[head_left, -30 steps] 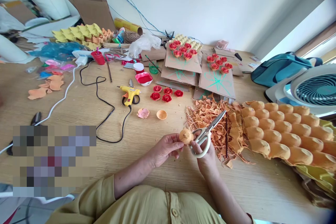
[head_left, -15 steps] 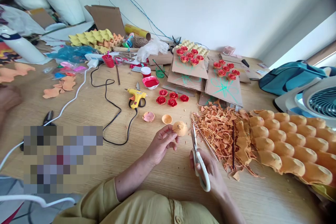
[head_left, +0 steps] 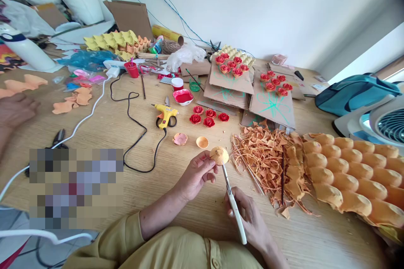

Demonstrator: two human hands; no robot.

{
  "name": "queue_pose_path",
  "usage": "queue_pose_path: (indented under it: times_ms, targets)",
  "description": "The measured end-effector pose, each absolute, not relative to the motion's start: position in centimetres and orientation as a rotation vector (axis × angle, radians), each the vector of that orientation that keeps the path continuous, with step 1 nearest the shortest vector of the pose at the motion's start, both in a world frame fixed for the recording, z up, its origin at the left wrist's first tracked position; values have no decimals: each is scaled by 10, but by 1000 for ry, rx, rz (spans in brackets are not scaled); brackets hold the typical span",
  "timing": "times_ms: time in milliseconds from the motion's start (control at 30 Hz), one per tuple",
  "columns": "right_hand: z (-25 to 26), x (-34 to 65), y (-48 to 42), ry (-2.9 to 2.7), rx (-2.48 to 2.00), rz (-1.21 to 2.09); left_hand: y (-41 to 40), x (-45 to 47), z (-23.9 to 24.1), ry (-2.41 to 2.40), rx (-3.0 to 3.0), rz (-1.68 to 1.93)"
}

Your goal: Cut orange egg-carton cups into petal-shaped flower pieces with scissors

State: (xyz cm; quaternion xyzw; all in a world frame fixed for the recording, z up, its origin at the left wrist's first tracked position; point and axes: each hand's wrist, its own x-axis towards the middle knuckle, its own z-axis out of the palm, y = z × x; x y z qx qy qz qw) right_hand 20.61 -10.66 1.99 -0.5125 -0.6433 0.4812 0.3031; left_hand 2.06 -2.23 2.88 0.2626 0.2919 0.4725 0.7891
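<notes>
Between the thumb and fingers of my left hand (head_left: pixel 197 175) is an orange egg-carton cup (head_left: pixel 219 156), its rounded side facing up. My right hand (head_left: pixel 248 214) grips white-handled scissors (head_left: pixel 234 210), whose blades point up and meet the cup's lower edge. Just beyond my left hand lie a small orange cup (head_left: pixel 202 142) and a pinkish petalled cup (head_left: pixel 179 139). Several red paper roses (head_left: pixel 208 122) sit farther back on the table.
Orange scraps (head_left: pixel 260 159) are heaped right of my hands, beside a large orange egg tray (head_left: pixel 353 172). A yellow glue gun (head_left: pixel 166 115) lies left with its black cord. Cardboard sheets (head_left: pixel 271 111) bear more roses. Another person's hand (head_left: pixel 17 111) rests at far left.
The scissors have moved up and left from beside the cup to its edge, and their blades have come together. The cup has tilted slightly in my left hand.
</notes>
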Motion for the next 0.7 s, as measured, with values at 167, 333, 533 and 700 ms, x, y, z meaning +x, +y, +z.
queue_pose_path:
  times_ms: [167,333,533,700]
  targets:
    - [16,204,-105,-1683,-1330,1261,-24,22,29,625,534,1008]
    - [11,205,-106,-1670,-1319,1257,-25,23,30,612,511,985]
    - [6,207,-106,-1710,-1349,1194,-26,24,30,603,550,967]
    - [6,206,-107,-1724,-1344,1179,-27,23,31,592,568,960]
